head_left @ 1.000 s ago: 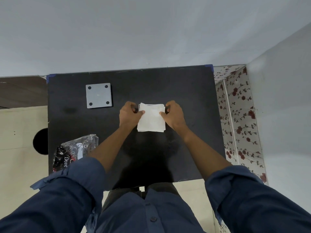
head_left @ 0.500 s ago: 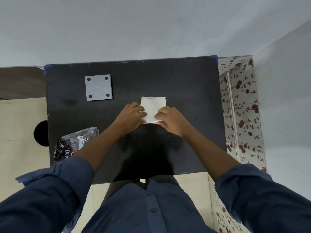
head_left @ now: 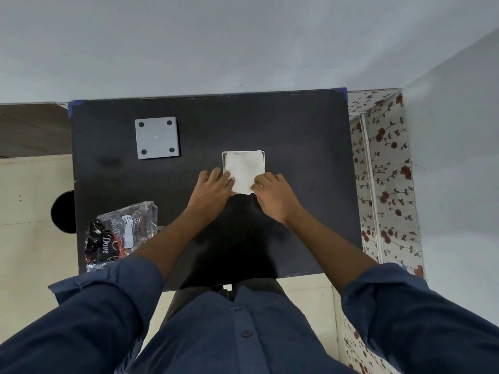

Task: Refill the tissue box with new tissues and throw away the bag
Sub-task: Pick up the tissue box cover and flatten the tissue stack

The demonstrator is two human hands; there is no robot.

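A stack of white tissues point(head_left: 244, 168) lies inside the open square tissue box point(head_left: 223, 157), whose thin white rim shows at the far and left sides, in the middle of the black table point(head_left: 297, 136). My left hand point(head_left: 213, 188) presses on the near left corner of the tissues. My right hand point(head_left: 274, 194) presses on the near right corner. The clear and black plastic bag point(head_left: 118, 234), crumpled, lies at the table's near left edge. The grey square lid point(head_left: 157, 137) with a hole in each corner lies flat at the far left.
A white wall runs along the table's far edge. A flowered panel point(head_left: 386, 168) stands right of the table. A pale wooden surface with a round black hole point(head_left: 63, 211) lies to the left.
The tissues have gone from tilted above the box to lying down inside it. Both hands moved from the stack's sides to its near corners.
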